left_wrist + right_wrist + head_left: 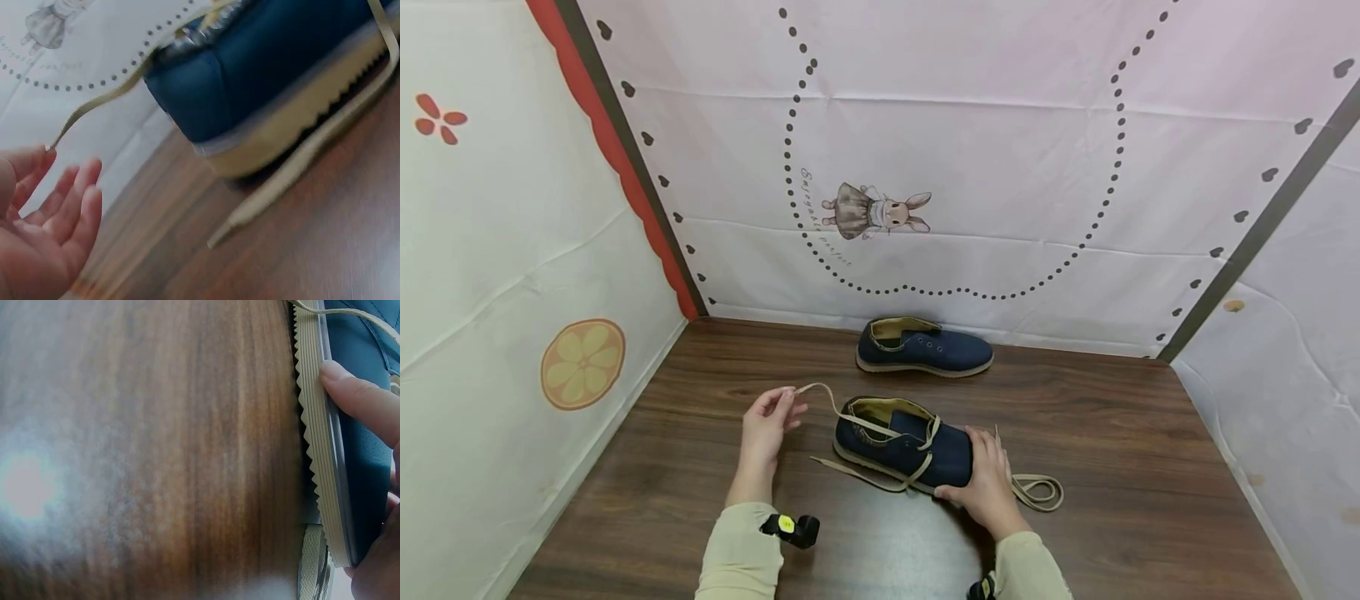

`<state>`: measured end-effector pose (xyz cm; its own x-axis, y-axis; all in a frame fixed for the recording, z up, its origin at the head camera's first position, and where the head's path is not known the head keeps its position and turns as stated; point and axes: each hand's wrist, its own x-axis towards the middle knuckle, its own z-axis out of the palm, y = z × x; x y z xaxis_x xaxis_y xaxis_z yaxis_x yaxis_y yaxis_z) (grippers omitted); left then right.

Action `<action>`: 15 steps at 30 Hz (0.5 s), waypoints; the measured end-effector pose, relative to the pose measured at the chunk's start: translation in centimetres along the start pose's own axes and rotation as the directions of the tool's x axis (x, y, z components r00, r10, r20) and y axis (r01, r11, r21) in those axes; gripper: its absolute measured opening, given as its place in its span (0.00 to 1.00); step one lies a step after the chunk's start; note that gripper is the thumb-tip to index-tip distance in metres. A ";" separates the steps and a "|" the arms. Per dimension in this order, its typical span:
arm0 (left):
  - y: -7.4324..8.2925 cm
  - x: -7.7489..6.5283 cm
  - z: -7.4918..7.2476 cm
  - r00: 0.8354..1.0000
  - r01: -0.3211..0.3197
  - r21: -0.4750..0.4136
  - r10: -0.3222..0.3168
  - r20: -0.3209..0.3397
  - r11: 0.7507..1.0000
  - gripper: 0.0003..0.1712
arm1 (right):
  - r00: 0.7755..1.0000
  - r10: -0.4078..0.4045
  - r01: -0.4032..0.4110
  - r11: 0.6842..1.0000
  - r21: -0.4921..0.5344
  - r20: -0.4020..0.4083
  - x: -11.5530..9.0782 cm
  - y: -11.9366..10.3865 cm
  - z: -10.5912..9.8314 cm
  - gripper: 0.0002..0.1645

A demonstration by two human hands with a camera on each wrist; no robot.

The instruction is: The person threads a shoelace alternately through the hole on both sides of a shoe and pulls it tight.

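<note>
A navy blue shoe [882, 447] with a tan sole lies on its sole on the wooden table, toe to the right. My right hand [988, 479] grips it over the toe, the thumb [359, 397] lying along the near side above the sole. Between thumb and forefinger, my left hand [767, 423] pinches the end of a beige shoelace [103, 99], the other fingers loosely spread. That lace arcs from the shoe's eyelets past the heel. The lace's other end [275, 187] trails on the table along the near side.
Behind stands a second navy shoe [958, 352], its eyelets unlaced, close to the white printed cloth wall [1000, 192]. A looped beige lace [1037, 493] lies right of my right hand. Cloth walls also border the wooden table [1120, 467] left and right.
</note>
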<state>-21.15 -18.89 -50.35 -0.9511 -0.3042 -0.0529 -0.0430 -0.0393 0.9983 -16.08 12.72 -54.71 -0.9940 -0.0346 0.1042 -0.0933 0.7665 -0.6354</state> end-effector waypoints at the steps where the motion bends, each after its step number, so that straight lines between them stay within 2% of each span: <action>1: -0.2 -0.1 -0.1 1.000 0.009 0.070 -0.008 -0.010 0.998 0.17 | 1.000 0.003 -0.003 1.000 0.001 0.003 0.0 0.0 0.0 0.62; 2: -0.4 -0.1 -0.3 1.000 0.012 0.162 -0.010 -0.012 0.987 0.17 | 1.000 0.002 -0.002 1.000 -0.001 0.004 0.0 0.0 0.0 0.62; 3: -0.7 -0.2 -0.5 1.000 0.014 0.270 -0.013 -0.005 0.963 0.17 | 1.000 0.008 -0.008 1.000 -0.002 0.009 0.0 0.0 0.0 0.62; 4: -1.0 -0.4 -0.7 1.000 0.018 0.376 -0.025 0.014 0.926 0.19 | 1.000 0.008 -0.008 1.000 -0.004 0.012 0.0 0.0 0.0 0.62; 6: -1.6 -0.8 -1.1 0.996 0.017 0.566 -0.065 0.065 0.824 0.23 | 1.000 0.014 -0.014 1.000 -0.008 0.019 0.1 0.0 -0.1 0.61; 8: -2.3 -1.4 -1.1 0.990 0.003 0.689 -0.101 0.101 0.724 0.28 | 1.000 0.016 -0.016 1.000 -0.011 0.020 0.1 0.0 -0.1 0.61; 9: -2.5 -1.7 -1.0 0.987 -0.007 0.728 -0.112 0.116 0.686 0.29 | 1.000 0.017 -0.017 1.000 -0.013 0.021 0.1 0.0 -0.1 0.61; 11: -3.1 -2.4 -0.6 0.988 -0.041 0.764 -0.088 0.127 0.644 0.28 | 1.000 0.015 -0.015 1.000 -0.015 0.020 0.1 0.0 -0.1 0.61; 13: -3.7 -3.1 0.1 0.992 -0.118 0.773 0.031 0.126 0.623 0.25 | 1.000 0.012 -0.012 1.000 -0.017 0.020 0.1 0.0 -0.1 0.61; 15: -4.2 -4.0 0.9 0.971 -0.238 0.757 0.172 0.167 0.609 0.20 | 1.000 0.010 -0.010 1.000 -0.019 0.022 0.1 -0.1 -0.1 0.61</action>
<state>-17.42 -16.61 -54.36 -0.9818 -0.1431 0.1248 -0.0308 0.7687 0.6389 -16.15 12.73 -54.61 -0.9959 -0.0410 0.0810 -0.0827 0.7788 -0.6218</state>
